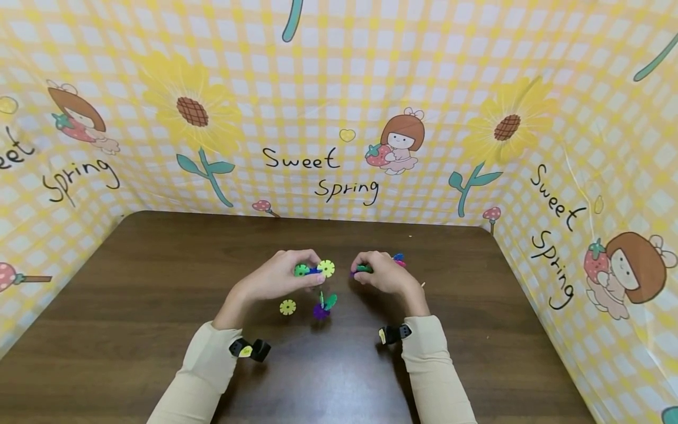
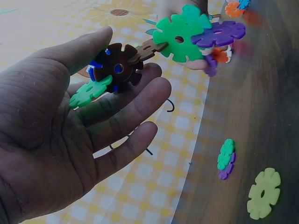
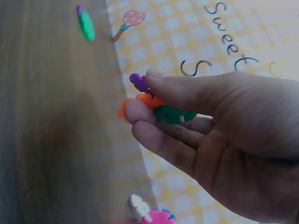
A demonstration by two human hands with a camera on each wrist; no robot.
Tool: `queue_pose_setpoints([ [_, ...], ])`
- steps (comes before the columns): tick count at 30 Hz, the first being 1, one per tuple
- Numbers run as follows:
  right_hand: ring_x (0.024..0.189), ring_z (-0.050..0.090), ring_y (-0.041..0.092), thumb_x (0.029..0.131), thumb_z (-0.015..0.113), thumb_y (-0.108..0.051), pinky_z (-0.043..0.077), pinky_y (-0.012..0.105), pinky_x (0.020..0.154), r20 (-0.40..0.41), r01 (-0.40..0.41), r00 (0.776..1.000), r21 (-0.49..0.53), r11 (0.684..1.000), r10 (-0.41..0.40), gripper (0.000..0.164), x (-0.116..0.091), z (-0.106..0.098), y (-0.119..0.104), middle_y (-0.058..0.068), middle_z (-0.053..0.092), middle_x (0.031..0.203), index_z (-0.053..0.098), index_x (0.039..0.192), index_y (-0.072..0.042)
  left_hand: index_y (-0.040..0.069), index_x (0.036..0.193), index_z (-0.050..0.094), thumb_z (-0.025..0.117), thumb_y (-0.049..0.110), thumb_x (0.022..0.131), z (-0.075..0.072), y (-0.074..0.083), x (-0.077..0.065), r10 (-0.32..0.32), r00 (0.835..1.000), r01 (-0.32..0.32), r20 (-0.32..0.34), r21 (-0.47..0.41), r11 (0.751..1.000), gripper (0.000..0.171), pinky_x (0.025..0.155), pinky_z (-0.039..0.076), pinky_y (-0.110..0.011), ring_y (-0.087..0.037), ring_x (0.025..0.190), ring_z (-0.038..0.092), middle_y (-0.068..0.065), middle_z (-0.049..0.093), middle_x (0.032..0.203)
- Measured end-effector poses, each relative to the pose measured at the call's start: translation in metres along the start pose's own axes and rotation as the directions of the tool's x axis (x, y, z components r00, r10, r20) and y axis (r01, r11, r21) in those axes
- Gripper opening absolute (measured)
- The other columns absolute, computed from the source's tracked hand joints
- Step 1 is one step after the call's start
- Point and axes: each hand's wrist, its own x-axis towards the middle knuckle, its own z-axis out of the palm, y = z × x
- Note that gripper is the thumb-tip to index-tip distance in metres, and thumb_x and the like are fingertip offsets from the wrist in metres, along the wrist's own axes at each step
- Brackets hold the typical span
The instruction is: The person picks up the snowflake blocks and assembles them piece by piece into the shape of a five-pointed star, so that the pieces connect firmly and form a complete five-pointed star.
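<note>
My left hand point(image 1: 272, 275) pinches a small cluster of interlocking notched plastic discs between thumb and fingers. In the head view it shows a green disc point(image 1: 302, 270), a blue piece and a yellow disc point(image 1: 326, 268); in the left wrist view a dark brown disc point(image 2: 119, 68) and a green disc point(image 2: 91, 92). To its right, my right hand point(image 1: 389, 274) pinches another joined group, with purple point(image 3: 139, 82), orange and dark green discs point(image 3: 175, 114) between thumb and fingertips. Fingers hide part of both groups. The hands are apart.
A yellow disc point(image 1: 288, 307) lies on the brown table point(image 1: 159, 294) below my left hand. Near it sits a joined purple and green piece point(image 1: 321, 311). Pink and blue pieces point(image 1: 399, 259) lie behind my right hand. Patterned cloth point(image 1: 296, 118) rises around the table.
</note>
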Motion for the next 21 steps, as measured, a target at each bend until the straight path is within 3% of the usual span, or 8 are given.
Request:
queue_pose_setpoints([
  [8, 0.092, 0.070, 0.022, 0.099, 0.063, -0.009, 0.053, 0.035, 0.082, -0.003, 0.079, 0.997, 0.115, 0.990, -0.079, 0.017, -0.006, -0.007, -0.012, 0.009, 0.073, 0.100, 0.065, 0.115, -0.006, 0.013, 0.113, 0.064, 0.067, 0.035, 0.097, 0.000, 0.000, -0.001, 0.004, 1.000, -0.004, 0.000, -0.002, 1.000, 0.027, 0.070, 0.057, -0.034, -0.026, 0.079, 0.071, 0.001, 0.070, 0.099],
  [13, 0.093, 0.071, 0.020, 0.099, 0.062, -0.007, 0.054, 0.035, 0.086, -0.035, 0.142, 0.990, 0.249, 0.958, -0.138, 0.015, -0.008, -0.011, -0.018, 0.009, 0.071, 0.103, 0.060, 0.114, -0.004, 0.014, 0.113, 0.064, 0.067, 0.036, 0.097, 0.000, 0.001, -0.002, 0.010, 1.000, -0.010, 0.006, -0.008, 1.000, 0.027, 0.070, 0.057, -0.034, -0.026, 0.080, 0.071, 0.002, 0.070, 0.099],
  [18, 0.089, 0.072, 0.021, 0.099, 0.063, -0.006, 0.056, 0.033, 0.083, -0.074, 0.212, 0.977, 0.319, 0.924, -0.199, 0.013, -0.010, -0.015, -0.025, 0.008, 0.071, 0.100, 0.060, 0.111, -0.003, 0.014, 0.111, 0.065, 0.067, 0.034, 0.098, -0.001, 0.001, -0.002, 0.023, 1.000, -0.023, 0.007, -0.018, 1.000, 0.024, 0.070, 0.058, -0.037, -0.028, 0.079, 0.071, 0.002, 0.070, 0.097],
  [21, 0.088, 0.072, 0.022, 0.098, 0.063, -0.006, 0.057, 0.040, 0.083, -0.083, 0.242, 0.970, 0.361, 0.901, -0.227, 0.013, -0.011, -0.018, -0.029, 0.010, 0.070, 0.100, 0.060, 0.110, -0.001, 0.014, 0.111, 0.065, 0.067, 0.033, 0.098, -0.002, 0.001, -0.002, 0.023, 1.000, -0.023, 0.006, -0.026, 0.999, 0.023, 0.071, 0.058, -0.039, -0.025, 0.078, 0.072, 0.002, 0.071, 0.097],
])
